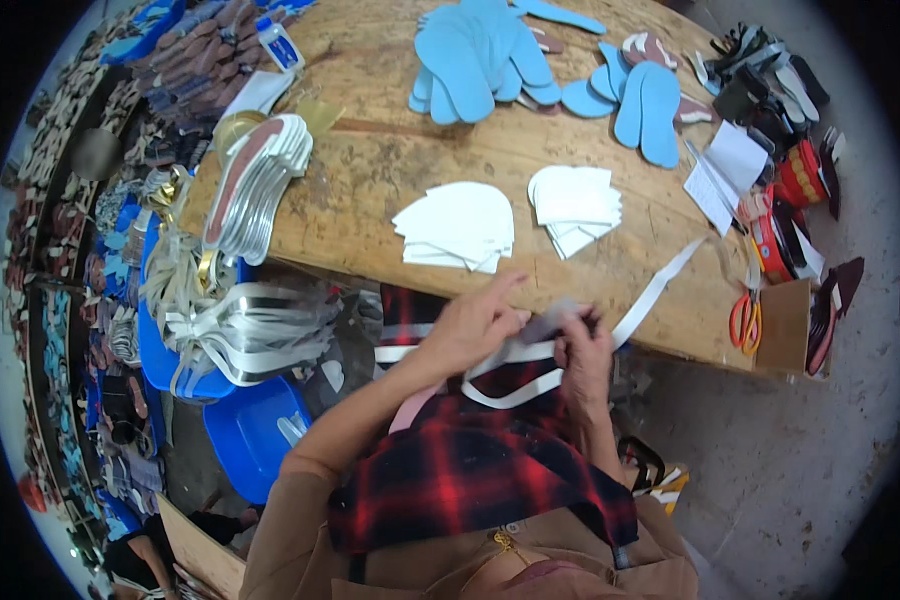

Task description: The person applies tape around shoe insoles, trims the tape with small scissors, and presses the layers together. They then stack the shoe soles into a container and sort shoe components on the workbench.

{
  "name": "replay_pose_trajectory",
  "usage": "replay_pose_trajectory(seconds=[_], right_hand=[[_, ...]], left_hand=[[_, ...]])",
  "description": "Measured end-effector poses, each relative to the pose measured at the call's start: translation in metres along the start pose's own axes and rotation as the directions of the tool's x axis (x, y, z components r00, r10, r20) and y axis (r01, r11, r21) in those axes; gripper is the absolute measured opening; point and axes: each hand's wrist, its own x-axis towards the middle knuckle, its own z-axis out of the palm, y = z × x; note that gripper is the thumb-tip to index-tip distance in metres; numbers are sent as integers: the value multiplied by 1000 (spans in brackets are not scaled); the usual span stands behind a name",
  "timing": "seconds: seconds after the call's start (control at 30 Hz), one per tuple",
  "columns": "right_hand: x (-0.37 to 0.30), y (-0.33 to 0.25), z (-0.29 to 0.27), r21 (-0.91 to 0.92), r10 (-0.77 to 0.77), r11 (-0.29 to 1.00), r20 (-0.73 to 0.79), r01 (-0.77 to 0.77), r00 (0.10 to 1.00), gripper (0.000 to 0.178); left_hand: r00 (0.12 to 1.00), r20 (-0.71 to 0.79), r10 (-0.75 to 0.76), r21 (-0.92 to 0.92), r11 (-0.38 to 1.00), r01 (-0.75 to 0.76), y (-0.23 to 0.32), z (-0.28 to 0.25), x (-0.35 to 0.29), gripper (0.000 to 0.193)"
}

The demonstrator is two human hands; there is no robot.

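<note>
1. The bare right hand [585,358] had blurred fingertips; the small greyish thing [548,320] by them was too smeared to identify.
2. The narrow white fabric strip [655,295] was partly hidden behind that hand.
3. The shiny silver-and-white strips [240,335] blurred at their right ends and hid much of the blue plastic tub [158,368].
4. The top edge cut off the pile of pale-blue, foot-shaped insoles [455,70].

A long, narrow white strip [650,299] is bent, not laid straight; one part hangs in an open, rounded loop over the checked cloth; another slants up and to the right onto the wooden table [360,190]; a small greyish piece [547,320], blurred, shows just above the loop.
</note>
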Motion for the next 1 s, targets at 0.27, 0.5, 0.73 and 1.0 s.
replay_pose_trajectory(seconds=[0.27, 0.5, 0.73, 1.0], right_hand=[[38, -23, -44, 38, -139, 989, -89, 143, 986, 13], [41, 4, -45, -241, -57, 970, -59, 41, 997, 18], [39, 7, -46, -248, -132, 962, -67, 112, 989, 18], [26, -24, -19, -101, -99, 992, -177, 82, 979, 14]], left_hand=[[447, -849, 281, 271, 959, -89, -34, -183, 249, 73], [710, -703, 42, 112, 992, 52, -76, -219, 305, 75], [394, -767, 507, 506, 855, -115, -27, -185, 277, 57], [789, -582, 195, -584, 575, -573, 21, -160, 211, 27]])
